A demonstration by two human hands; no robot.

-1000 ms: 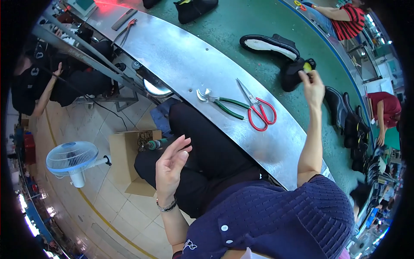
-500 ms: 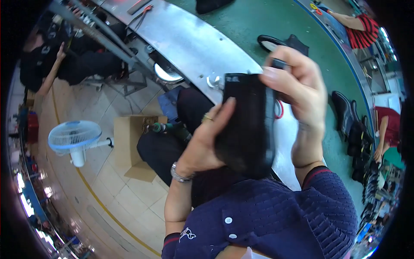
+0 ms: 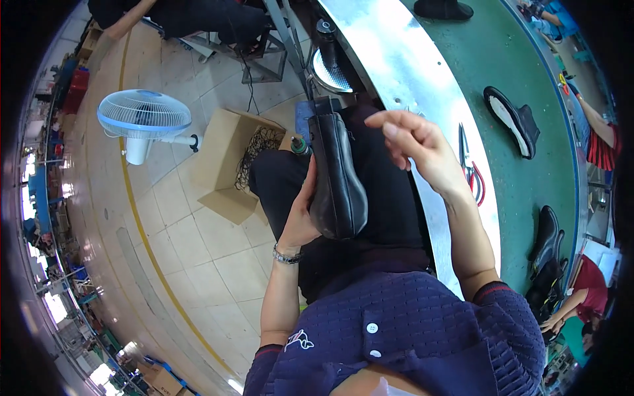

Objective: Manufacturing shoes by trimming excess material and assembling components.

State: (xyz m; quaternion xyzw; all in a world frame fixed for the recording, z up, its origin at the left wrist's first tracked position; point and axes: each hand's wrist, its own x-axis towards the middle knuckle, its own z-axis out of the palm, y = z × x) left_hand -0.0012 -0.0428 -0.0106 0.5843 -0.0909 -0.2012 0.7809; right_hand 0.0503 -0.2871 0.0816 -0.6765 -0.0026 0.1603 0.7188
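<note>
My left hand (image 3: 302, 221) holds a black leather shoe upper (image 3: 340, 191) above my lap, its rounded end toward me and its narrow top pointing away. The fingers under the shoe are hidden. To the right of it, apart from the shoe, my right hand (image 3: 422, 148) hangs in the air. Its index finger reaches out with the thumb close beside it, the other fingers loosely bent, and nothing shows in it. Red-handled pliers (image 3: 475, 181) lie on the metal bench (image 3: 422, 66) beyond my right wrist.
A cardboard box (image 3: 221, 148) with dark wire-like strands stands left of my knees, near a green-tipped tool (image 3: 299, 145). Farther left is a white-and-blue fan (image 3: 144, 115). On the green belt (image 3: 515, 178) lie several black shoes (image 3: 515, 122). Other people sit nearby.
My right hand has let go of the shoe and moved away from it. The shoe has turned in my left hand and lowered toward my lap. My view has shifted, showing the pliers fully.
</note>
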